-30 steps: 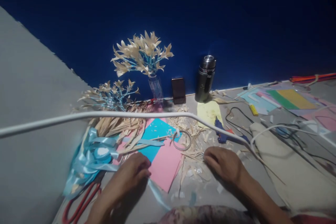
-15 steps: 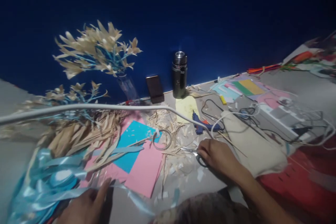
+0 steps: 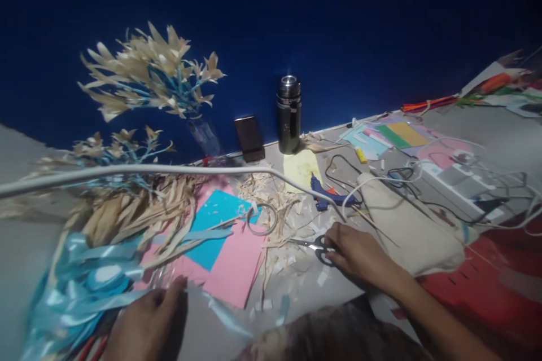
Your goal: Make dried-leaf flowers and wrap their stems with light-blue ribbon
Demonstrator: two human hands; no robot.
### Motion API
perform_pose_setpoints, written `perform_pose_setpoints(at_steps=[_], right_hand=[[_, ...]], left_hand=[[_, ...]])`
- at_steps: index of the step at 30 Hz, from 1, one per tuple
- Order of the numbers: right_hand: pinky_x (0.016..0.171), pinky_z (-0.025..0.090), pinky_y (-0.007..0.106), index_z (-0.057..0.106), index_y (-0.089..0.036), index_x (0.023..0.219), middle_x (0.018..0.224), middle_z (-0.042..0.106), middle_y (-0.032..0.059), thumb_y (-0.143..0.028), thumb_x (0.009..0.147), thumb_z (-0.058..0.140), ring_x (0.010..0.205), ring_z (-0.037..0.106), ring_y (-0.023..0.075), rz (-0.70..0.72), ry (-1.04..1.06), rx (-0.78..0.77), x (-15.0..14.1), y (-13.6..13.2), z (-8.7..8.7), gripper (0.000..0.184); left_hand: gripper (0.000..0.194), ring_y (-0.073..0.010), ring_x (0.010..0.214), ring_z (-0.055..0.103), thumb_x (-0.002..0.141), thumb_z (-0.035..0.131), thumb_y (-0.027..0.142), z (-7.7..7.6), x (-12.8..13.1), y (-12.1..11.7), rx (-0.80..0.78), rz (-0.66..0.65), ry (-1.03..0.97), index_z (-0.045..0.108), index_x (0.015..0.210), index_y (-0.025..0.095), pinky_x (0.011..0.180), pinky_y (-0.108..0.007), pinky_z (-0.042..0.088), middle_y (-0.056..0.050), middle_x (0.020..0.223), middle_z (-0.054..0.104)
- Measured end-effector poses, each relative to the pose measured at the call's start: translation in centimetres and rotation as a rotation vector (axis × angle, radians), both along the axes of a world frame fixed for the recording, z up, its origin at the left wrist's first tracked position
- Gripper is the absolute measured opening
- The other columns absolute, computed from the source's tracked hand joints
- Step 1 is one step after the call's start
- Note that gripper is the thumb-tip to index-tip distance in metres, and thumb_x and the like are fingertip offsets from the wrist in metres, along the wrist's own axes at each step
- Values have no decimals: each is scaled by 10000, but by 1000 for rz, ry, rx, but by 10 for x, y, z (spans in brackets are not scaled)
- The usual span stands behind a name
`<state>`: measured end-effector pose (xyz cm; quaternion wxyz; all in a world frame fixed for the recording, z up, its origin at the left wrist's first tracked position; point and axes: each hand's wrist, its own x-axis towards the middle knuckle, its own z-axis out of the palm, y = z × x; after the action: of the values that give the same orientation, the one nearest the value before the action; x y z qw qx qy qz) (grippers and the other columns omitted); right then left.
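My right hand [image 3: 359,254] is closed on the handles of a pair of scissors [image 3: 313,244] that lie low over the table with the blades pointing left. At the lower left, my left hand [image 3: 146,316] has thumb and fingers together on a light blue satin ribbon [image 3: 224,313], whose free end trails to the right. The rest of the ribbon loops around a blue spool [image 3: 105,273] beside that hand. Pink paper [image 3: 237,265] and a blue sheet [image 3: 218,208] lie between my hands, with dry husk strips [image 3: 169,208] behind.
A white cable [image 3: 169,170] crosses in front of the view. Behind it stand a black flask [image 3: 289,118], a phone [image 3: 249,138] and a vase [image 3: 205,135] of husk flowers. To the right lie a blue glue gun [image 3: 328,197], folded beige cloth [image 3: 410,228] and a power strip [image 3: 461,192].
My left hand has shifted slightly up and right with the ribbon. The scissors have turned a little in my right hand, and both finger loops show more. The view has tilted slightly.
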<state>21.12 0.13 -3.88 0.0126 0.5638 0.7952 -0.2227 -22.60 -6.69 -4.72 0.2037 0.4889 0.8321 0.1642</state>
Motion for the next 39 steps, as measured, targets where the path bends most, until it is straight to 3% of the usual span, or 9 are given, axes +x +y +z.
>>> perform_pose_setpoints(at_steps=[3, 5, 8, 11, 14, 18, 21, 27, 39], right_hand=[[762, 429, 320, 706, -166, 1006, 996, 724, 123, -206, 896, 620, 910, 665, 257, -5, 63, -32, 14, 1, 1, 146], [686, 418, 304, 703, -170, 934, 835, 708, 79, -262, 897, 619, 767, 629, 217, -52, 254, -152, 23, 1, 1, 130], [530, 362, 249, 684, -158, 945, 780, 680, 48, -460, 858, 706, 585, 516, 139, -191, 770, -543, 23, 0, -4, 315], [452, 244, 211, 692, -127, 958, 805, 667, 53, -638, 654, 872, 524, 407, 78, -266, 1214, -813, -2, 0, -11, 622], [468, 215, 210, 696, -111, 844, 742, 640, 47, -731, 683, 821, 509, 364, 54, -294, 1455, -959, -39, 1, -11, 652], [455, 242, 195, 687, -121, 920, 835, 713, 91, -640, 685, 867, 534, 493, 75, -185, 1585, -1160, -79, -1, -7, 598], [397, 196, 176, 678, -96, 924, 763, 694, 55, -461, 679, 924, 447, 433, 37, -77, 1508, -1343, -102, -5, -8, 503], [358, 186, 154, 665, -70, 858, 689, 672, 42, -730, 576, 891, 403, 398, 20, -18, 1397, -1599, -142, -11, -16, 752], [379, 173, 147, 634, -92, 854, 653, 652, 11, -680, 792, 790, 392, 366, 22, -13, 1382, -1848, -188, -12, -28, 611]], left_hand=[[315, -281, 618, 585, 806, 646, 434, 9, 24, -1, 66, 158, -106, 644, 572, 223, 561, -341, 409, -57, 568, 628], [200, -213, 594, 580, 807, 696, 381, 15, 34, 0, 244, 426, -444, 668, 699, 215, 535, -284, 452, 3, 592, 628], [59, -167, 745, 701, 859, 635, 199, 24, 42, 9, 508, 708, -1005, 689, 875, 217, 705, -252, 592, 13, 797, 744], [298, -243, 964, 761, 951, 474, 156, 33, 48, 23, 529, 683, -1376, 709, 1132, 186, 874, -422, 638, -114, 1036, 795], [389, -305, 1089, 746, 1010, 415, 226, 42, 55, 35, 591, 666, -1558, 660, 1301, 147, 998, -556, 579, -199, 1177, 772], [314, -269, 1212, 696, 1024, 435, 223, 52, 64, 46, 704, 717, -1566, 734, 1107, 172, 1141, -529, 466, -152, 1204, 775], [311, -276, 1267, 660, 1022, 451, 204, 58, 70, 50, 655, 726, -1527, 745, 922, 193, 1165, -560, 421, -127, 1204, 777], [379, -289, 1351, 590, 1056, 399, 318, 64, 77, 53, 672, 629, -1565, 755, 958, 230, 1157, -626, 384, -139, 1286, 739], [298, -312, 1384, 529, 930, 640, 540, 54, 92, 43, 739, 365, -1474, 794, 1049, 313, 1107, -546, 463, -75, 1406, 676]])
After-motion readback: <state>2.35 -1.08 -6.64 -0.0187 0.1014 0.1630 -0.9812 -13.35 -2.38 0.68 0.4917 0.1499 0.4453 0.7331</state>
